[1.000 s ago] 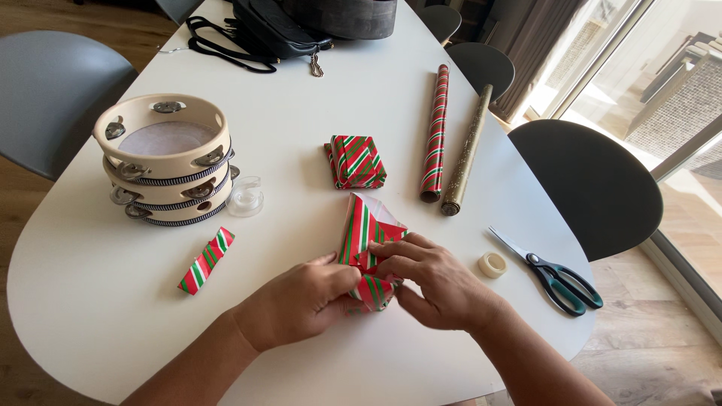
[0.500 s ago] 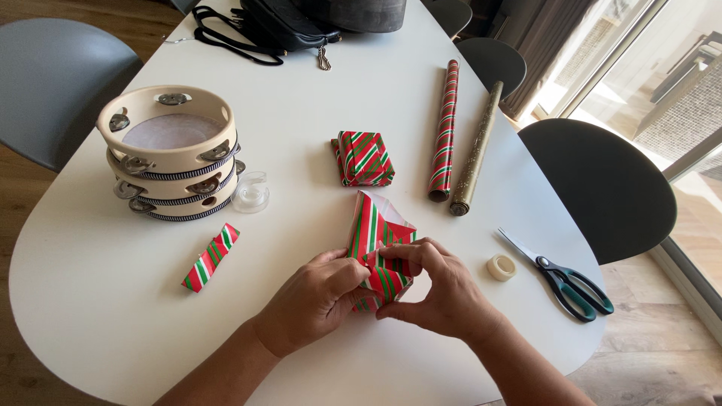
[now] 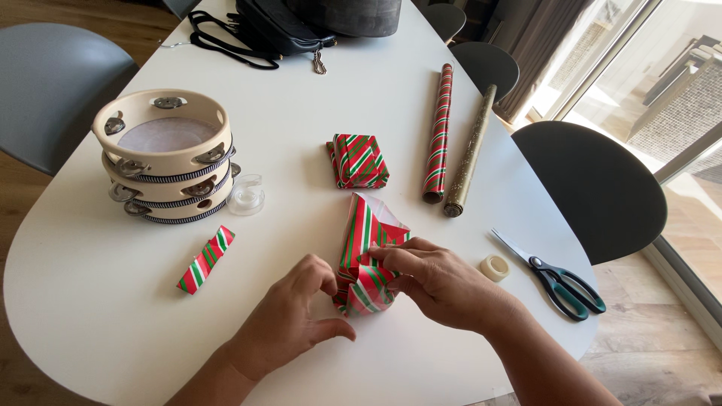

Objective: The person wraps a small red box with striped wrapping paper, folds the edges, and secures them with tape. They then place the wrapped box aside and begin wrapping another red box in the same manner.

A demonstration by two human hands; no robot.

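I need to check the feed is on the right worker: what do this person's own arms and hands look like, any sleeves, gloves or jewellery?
Both hands are bare: no gloves on the left hand or the right hand. No rings, watch or bracelet show on the visible fingers and wrists. Both forearms are uncovered as far as the frame's lower edge, so no sleeve is in view.

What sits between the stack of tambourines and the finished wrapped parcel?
A small clear tape roll beside the tambourines; then bare white table up to the wrapped parcel, seen from the head view.
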